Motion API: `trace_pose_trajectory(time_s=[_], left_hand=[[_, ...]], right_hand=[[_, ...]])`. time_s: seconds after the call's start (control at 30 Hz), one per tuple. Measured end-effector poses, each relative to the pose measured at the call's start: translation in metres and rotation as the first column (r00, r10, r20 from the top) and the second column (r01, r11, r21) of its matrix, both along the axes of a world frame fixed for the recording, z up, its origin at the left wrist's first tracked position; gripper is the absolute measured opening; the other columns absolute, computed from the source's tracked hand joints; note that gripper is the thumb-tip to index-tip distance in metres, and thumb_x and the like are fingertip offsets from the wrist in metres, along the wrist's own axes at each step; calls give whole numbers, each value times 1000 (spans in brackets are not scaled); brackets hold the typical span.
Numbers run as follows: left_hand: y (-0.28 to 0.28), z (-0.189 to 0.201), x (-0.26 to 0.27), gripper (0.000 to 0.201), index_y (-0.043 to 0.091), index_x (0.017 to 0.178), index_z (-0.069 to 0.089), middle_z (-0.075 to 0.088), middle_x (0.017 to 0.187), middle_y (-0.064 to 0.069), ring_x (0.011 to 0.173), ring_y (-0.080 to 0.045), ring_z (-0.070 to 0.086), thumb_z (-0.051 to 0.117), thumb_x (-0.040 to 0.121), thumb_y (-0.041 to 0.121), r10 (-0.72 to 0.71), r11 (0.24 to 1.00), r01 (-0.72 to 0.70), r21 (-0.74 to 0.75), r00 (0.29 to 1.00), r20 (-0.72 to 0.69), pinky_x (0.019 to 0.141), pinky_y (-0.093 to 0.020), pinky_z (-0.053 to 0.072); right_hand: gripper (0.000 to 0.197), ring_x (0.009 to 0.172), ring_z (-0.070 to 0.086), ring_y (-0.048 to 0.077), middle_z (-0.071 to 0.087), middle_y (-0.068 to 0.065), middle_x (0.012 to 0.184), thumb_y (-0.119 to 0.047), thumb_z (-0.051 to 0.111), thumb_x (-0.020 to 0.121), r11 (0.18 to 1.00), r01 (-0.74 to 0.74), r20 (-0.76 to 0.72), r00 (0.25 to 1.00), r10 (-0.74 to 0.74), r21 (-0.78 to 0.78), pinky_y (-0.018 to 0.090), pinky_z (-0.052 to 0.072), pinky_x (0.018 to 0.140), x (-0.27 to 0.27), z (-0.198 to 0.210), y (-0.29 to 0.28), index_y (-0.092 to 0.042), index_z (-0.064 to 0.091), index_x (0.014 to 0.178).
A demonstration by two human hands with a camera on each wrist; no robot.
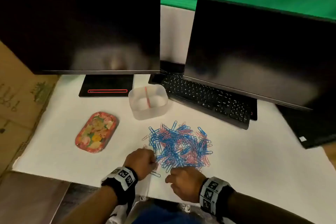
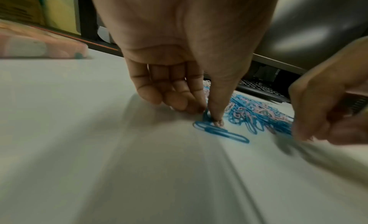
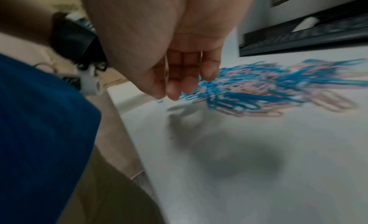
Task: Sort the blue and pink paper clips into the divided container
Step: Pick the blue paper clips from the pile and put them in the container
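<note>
Two dark monitors, a keyboard, a floral tin.

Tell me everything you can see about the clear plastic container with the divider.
The translucent, frosted plastic container is a squarish tub with rounded corners and an open top. A thin pink divider strip runs front to back across its middle, splitting it into two compartments, both apparently empty. It stands upright on the white tabletop, just behind the pile of blue and pink paper clips, between the monitor stand and the black keyboard. Neither hand touches it.

Left hand pinching, right hand loosely curled
</note>
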State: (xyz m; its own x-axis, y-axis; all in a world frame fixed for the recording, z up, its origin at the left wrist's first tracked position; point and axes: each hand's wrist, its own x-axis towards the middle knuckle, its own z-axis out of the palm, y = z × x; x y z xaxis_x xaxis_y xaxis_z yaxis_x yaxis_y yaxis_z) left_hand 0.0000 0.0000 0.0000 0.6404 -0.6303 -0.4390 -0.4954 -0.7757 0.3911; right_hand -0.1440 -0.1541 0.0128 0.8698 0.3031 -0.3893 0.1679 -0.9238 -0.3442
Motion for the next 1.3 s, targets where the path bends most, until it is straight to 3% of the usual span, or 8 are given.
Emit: trace_pose_trajectory(time_s=[0.2,0.53,0.67,0.77,0.93,1.17,1.23,1.3], left_hand=[[6,-1,13,6,26,78,63,67,85,6,81,-16,61,62,78,31,45,998,-46,-47,998,-34,68,-27,46],[20,-4,35,21,32,72,62,67,71,8,66,-4,60,68,78,12,168,934,-220,-281,966,-197,62,-9,41],[22,-8,38,35,34,98,65,68,68,7,65,-3,60,63,76,7,216,890,-325,-321,919,-331,71,-16,47],[22,-11,43,41,33,100,66,67,70,1,67,-14,62,54,70,9,230,861,-381,-337,882,-411,75,-25,51],[13,-5,45,15,8,80,57,59,73,-11,63,-23,59,52,80,-7,337,728,-616,-300,704,-626,64,-32,49],[-1,10,47,11,4,74,49,50,62,-14,50,-21,44,43,66,0,359,442,-878,-181,359,-862,50,-24,39],[-4,8,48,4,6,72,51,49,55,-8,47,-20,43,52,68,5,419,521,-816,-250,500,-758,50,-23,35],[-3,4,48,9,14,72,56,56,56,1,49,-13,49,60,77,9,425,714,-604,-356,777,-465,53,-24,40]], right_hand=[[50,69,62,18,62,-1,90,-37,70,70,982,-126,141,979,147,-143,25,51,50,19,-22,28,-21,58,115],[13,61,59,10,59,-10,69,-30,80,65,991,-41,174,983,63,-128,18,49,52,31,-27,12,-27,68,69],[21,76,62,28,63,8,88,1,64,76,1000,25,59,998,-25,-1,33,56,63,38,-20,16,-9,66,94],[35,99,57,33,55,13,114,5,50,85,993,115,-13,993,-115,-11,39,48,80,45,-10,20,-8,55,118],[42,108,55,34,51,12,124,4,53,84,988,153,-66,986,-153,-3,39,47,88,51,-10,20,-10,51,124],[29,105,52,31,50,11,117,1,47,87,995,89,-4,996,-89,51,41,49,82,50,-16,14,-8,58,112],[20,101,52,24,52,6,110,-10,46,91,974,158,86,981,-174,166,37,48,79,51,-11,8,-11,61,105],[15,95,50,16,53,0,103,-19,46,93,921,260,143,940,-310,290,28,44,79,54,-4,-4,-15,60,97]])
